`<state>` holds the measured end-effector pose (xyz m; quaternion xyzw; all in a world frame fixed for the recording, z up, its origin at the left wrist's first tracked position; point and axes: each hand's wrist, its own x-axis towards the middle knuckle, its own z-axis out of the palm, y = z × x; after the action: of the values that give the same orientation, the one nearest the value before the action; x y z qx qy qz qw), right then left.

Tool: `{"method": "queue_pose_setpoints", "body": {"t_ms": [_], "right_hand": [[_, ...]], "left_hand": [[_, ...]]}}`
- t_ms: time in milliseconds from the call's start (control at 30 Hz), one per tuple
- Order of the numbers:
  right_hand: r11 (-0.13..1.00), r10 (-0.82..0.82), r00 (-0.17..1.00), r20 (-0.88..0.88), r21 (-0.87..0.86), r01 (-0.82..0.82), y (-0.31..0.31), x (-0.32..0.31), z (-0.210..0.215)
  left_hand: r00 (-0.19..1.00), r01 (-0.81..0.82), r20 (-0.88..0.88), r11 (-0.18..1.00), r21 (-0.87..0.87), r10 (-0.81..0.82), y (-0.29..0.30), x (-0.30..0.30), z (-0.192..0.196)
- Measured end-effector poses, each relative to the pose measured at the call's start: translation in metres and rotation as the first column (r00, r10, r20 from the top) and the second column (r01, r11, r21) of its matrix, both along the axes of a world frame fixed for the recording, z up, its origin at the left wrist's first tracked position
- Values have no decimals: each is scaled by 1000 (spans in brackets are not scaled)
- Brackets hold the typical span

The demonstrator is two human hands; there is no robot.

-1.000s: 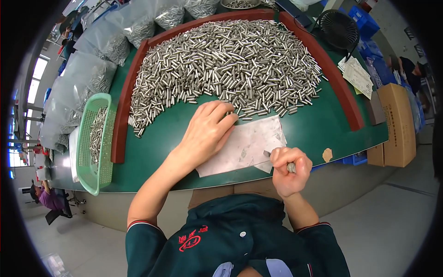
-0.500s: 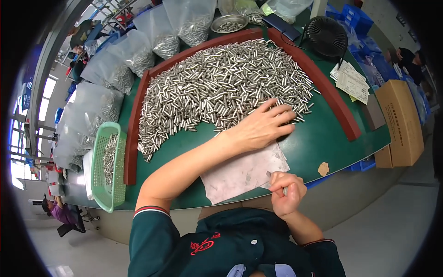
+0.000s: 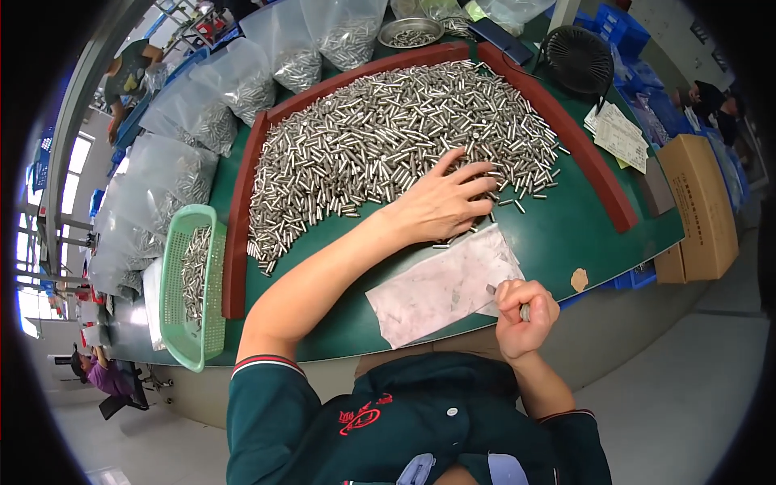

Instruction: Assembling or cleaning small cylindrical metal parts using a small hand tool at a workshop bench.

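As pins point(image 3: 372, 137) gleam, shirt lettering point(image 3: 358, 419) shows.

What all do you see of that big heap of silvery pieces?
The heap is a great many short, shiny silver-grey cylinders, metal by their look, lying at all angles. It spreads broadly over the green tabletop, bordered left, right and at the far side by dark red bars. The left hand spreads its fingers over the near edge, where some pieces lie apart.
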<state>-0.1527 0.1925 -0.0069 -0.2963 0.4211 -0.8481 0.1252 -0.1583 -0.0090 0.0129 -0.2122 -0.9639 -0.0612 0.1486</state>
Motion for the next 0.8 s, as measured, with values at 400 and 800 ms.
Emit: {"method": "queue_pose_setpoints", "body": {"t_ms": [400, 800], "right_hand": [[999, -29, 999, -21, 16, 29, 0, 8, 0], [999, 8, 996, -85, 38, -5, 4, 6, -2]], "left_hand": [[959, -247, 124, 966, -82, 255, -27, 92, 4], [928, -364, -44, 926, 103, 369, -35, 126, -5]]}}
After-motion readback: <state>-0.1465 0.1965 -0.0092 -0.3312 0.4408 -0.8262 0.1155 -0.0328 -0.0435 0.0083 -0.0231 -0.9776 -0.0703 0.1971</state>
